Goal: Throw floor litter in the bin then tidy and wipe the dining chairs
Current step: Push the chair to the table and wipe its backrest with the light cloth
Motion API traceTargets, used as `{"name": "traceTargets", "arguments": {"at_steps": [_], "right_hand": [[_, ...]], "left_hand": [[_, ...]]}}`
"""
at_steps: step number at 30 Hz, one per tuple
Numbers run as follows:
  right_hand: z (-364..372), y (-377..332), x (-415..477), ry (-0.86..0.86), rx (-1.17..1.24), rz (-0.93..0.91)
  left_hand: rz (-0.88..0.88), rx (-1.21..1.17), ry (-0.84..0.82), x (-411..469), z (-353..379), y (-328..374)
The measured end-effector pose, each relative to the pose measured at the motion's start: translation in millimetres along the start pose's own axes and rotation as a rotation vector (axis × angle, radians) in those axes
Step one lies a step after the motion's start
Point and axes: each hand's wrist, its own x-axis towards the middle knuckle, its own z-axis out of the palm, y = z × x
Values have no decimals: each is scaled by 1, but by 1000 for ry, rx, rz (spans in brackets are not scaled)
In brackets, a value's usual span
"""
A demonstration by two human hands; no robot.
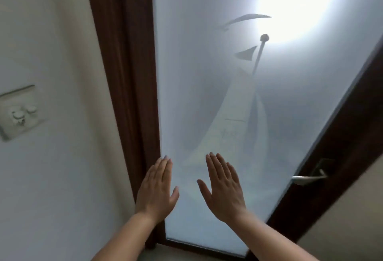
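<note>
My left hand [157, 190] and my right hand [223, 188] are both raised flat, backs toward me, fingers straight, holding nothing. They are in front of a frosted glass door [207, 94] set in a dark brown wooden frame [124, 63]. I cannot tell whether the palms touch the glass. No litter, bin or dining chair is in view.
A silver lever handle [308, 176] sits on the door's right stile. A white switch plate [19, 111] is on the cream wall at the left. Bright light glows through the glass at the upper right, with faint printed shapes on the pane.
</note>
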Motion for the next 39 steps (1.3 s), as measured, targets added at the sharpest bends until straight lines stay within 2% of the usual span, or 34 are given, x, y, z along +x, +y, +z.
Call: {"name": "traceTargets", "arguments": {"at_steps": [6,13,18,24,27,31,39], "right_hand": [[-87,63,-89,121,-132,250],[-191,136,-237,197,-340,618],[-269,156,-379,288,-467,883],[-346,147,-562,332,-561,1146],[-362,133,-631,322,-597,1258],[-368,121,-691,325,-590,1370],[-344,118,-738,360,-597,1544]], "left_hand": [[283,-213,3,22,-6,129],[691,-310,1,-7,-10,306],[911,-353,-37,-79,-19,443],[1121,-548,-162,-213,-47,585],[1244,-576,-174,-275,-56,623],[1302,-555,-199,-328,-59,657],[1391,-521,-304,-356,-33,687]]}}
